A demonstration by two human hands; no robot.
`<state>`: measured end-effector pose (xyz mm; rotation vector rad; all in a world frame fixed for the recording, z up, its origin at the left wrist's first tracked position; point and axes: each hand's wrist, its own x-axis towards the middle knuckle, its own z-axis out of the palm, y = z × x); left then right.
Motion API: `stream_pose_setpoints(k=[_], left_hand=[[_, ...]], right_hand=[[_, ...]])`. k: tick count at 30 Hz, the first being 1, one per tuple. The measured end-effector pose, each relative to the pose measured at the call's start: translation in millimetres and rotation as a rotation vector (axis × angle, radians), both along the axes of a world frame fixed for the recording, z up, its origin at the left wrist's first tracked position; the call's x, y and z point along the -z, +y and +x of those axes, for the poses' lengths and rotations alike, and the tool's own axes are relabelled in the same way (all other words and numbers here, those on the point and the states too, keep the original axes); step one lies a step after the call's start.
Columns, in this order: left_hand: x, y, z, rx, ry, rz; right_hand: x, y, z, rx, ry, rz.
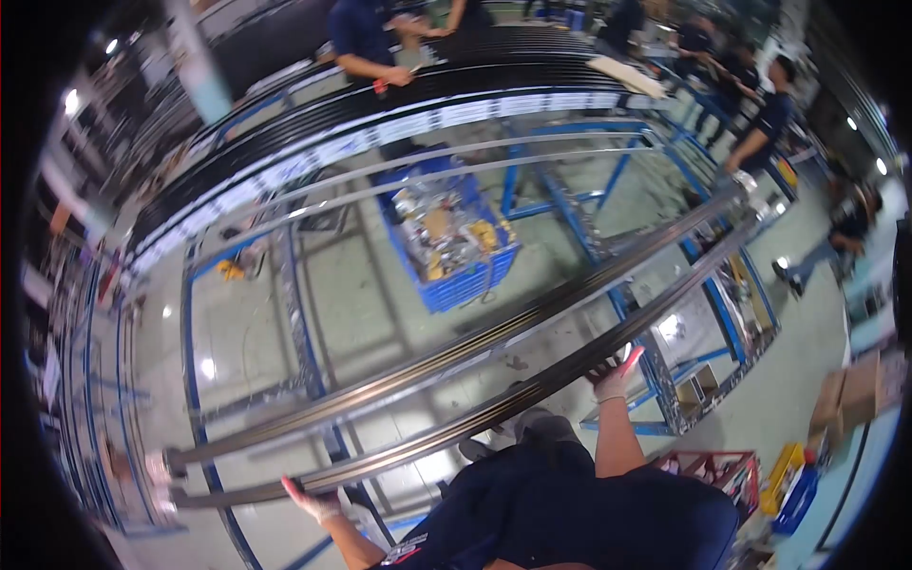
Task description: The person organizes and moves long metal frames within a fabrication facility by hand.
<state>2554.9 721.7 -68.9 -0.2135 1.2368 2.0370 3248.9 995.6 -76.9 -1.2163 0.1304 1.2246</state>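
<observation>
— Where are your hands right now?

— Your left hand (pixel 312 500), gloved, sits under the near end of the nearer metal rail (pixel 494 407), fingers curled up against it. Your right hand (pixel 616 378), also gloved, presses on the same rail further along, fingers spread flat rather than wrapped.

— And the rail itself?

— It lies lengthwise across the blue frame (pixel 195 380), just beside a second rail (pixel 446 356) running parallel.

— Anything else around you?

— A blue crate (pixel 456 285) of parts stands on the floor beyond the rails. Other people work at the black profiles (pixel 380 100) farther back.
</observation>
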Motion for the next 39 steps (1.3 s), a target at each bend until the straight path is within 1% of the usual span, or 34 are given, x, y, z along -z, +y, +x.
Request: stream_pose_setpoints(k=[1,2,3,4,5,6,8,11,14,17,22,26,30,34,36,39], left_hand=[[1,2,-1,-0.011,0.006,0.010],[2,4,0,-0.026,0.010,0.018],[1,7,3,-0.040,0.012,0.019],[-6,11,9,-0.055,0.015,0.021],[-18,17,20,-0.039,0.028,0.051],[-31,22,32,-0.023,0.041,0.082],[-47,41,48,0.047,0.084,0.068],[-56,82,65,0.142,0.179,-0.016],[-68,121,79,0.257,0.358,-0.148],[-78,148,94,0.349,0.630,-0.340],[-87,169,103,0.470,1.092,-0.684],[-90,173,103,0.514,1.327,-0.887],[-91,167,106,0.467,1.466,-1.041],[-89,159,105,0.366,1.574,-1.169],[-86,152,105,0.290,1.599,-1.228],[-82,141,103,0.157,1.603,-1.324]], right_hand=[[30,-3,5,0.043,0.218,0.071],[31,-3,-5,0.103,0.273,0.109],[35,-1,-8,0.087,0.323,0.133],[61,5,-5,0.067,0.412,0.257],[63,11,-11,-0.004,0.435,0.346],[49,15,-21,-0.059,0.341,0.365],[60,28,-22,0.038,0.426,0.342],[68,38,-18,0.030,0.495,0.345],[64,37,-18,0.060,0.547,0.281],[52,39,-19,0.085,0.565,0.250],[51,48,-9,0.099,0.533,0.229],[44,60,-3,0.110,0.498,0.185],[45,65,-2,0.139,0.466,0.150],[51,58,-2,0.114,0.524,0.176],[45,58,-1,0.077,0.581,0.168],[57,60,0,0.082,0.567,0.197]])
